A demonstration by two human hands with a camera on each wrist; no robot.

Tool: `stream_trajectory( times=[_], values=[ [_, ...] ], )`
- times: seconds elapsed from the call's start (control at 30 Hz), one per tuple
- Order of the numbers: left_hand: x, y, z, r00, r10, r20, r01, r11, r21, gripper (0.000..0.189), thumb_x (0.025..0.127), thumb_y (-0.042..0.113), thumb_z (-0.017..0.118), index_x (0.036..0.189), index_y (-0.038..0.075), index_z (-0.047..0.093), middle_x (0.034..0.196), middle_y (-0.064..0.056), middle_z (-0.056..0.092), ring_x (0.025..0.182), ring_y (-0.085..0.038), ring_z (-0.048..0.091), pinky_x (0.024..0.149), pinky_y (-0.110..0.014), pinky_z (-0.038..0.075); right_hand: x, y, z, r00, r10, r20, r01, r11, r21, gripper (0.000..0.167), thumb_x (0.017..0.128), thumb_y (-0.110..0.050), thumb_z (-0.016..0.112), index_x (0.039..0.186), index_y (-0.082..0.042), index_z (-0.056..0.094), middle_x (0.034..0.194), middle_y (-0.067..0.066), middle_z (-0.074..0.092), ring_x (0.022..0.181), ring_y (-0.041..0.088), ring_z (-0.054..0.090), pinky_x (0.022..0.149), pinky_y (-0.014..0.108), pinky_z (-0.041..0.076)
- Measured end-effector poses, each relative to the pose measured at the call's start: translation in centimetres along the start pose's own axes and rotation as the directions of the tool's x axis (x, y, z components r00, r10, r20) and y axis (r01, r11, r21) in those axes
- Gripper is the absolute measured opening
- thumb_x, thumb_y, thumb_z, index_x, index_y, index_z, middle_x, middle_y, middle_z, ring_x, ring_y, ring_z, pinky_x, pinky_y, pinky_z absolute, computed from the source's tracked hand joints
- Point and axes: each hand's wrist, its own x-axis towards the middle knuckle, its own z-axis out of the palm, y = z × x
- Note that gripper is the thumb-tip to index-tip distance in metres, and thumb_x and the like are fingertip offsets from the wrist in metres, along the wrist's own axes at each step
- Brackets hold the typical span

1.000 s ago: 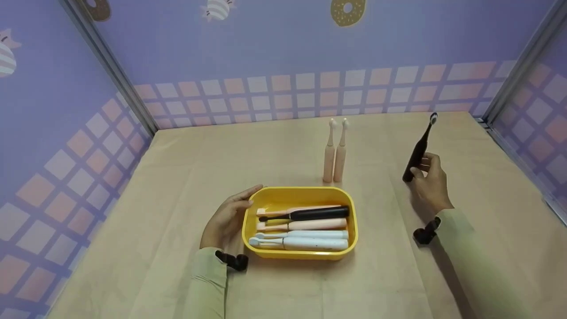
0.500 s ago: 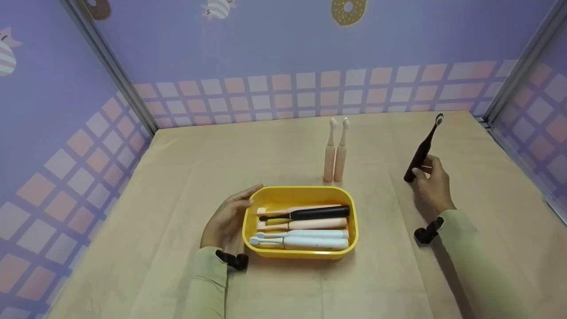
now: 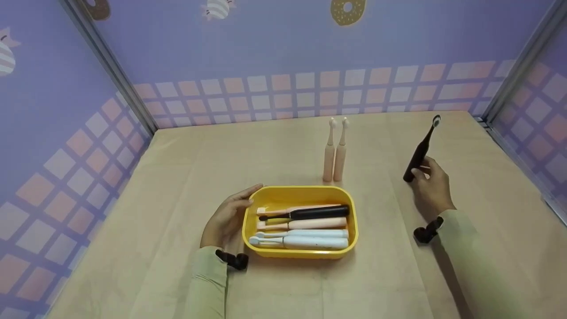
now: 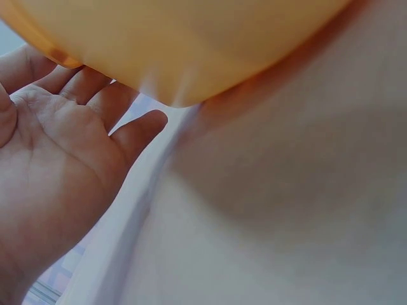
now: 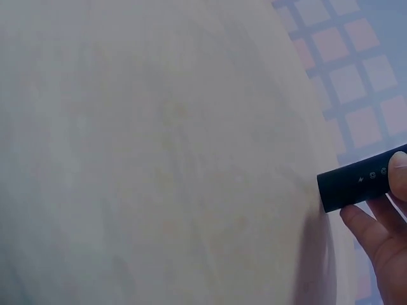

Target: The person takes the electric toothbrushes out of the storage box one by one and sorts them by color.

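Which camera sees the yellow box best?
The head view: it shows almost the whole yellow box, toothbrushes inside. The left wrist view shows just part of its outside; the right wrist view shows none of it.

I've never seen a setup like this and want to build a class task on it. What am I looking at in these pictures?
There is no robot here: a person works with a bare left hand and right hand. The wide picture comes from a camera on the head, looking forward and down; the close-ups come from the left-wrist camera and right-wrist camera. On the pale table sits a yellow box with five toothbrushes lying inside. Behind it, two pink toothbrushes stand upright, side by side. The left hand rests against the box's left side. The right hand holds a black toothbrush, tilted, brush end up.
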Motion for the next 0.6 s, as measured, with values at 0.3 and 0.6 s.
stream_trajectory(
  times=[0.3,0.6],
  values=[
    [0.02,-0.06,0.04,1.0,0.004,0.009,-0.004,1.0,0.006,0.053,0.099,0.005,0.041,0.15,0.007,0.032,0.155,-0.01,0.034,0.136,-0.023,0.043,0.11,-0.035,0.039,-0.11,0.08,-0.15,0.999,0.036,0.021,-0.036,0.999,0.01,0.043,0.1,-0.014,0.049,0.14,-0.001,0.042,0.133,0.022,0.051,0.128,0.039,0.048,0.107,0.053,0.038],
    [-0.09,0.04,0.08,1.0,0.005,0.006,-0.005,1.0,0.007,0.052,0.099,0.004,0.04,0.15,0.008,0.033,0.154,-0.01,0.035,0.136,-0.024,0.042,0.11,-0.034,0.04,-0.05,-0.23,-0.36,0.997,0.056,0.052,-0.056,0.998,0.003,0.047,0.101,-0.015,0.048,0.143,0.001,0.036,0.138,0.025,0.047,0.131,0.042,0.044,0.109,0.055,0.035]
  ],
)
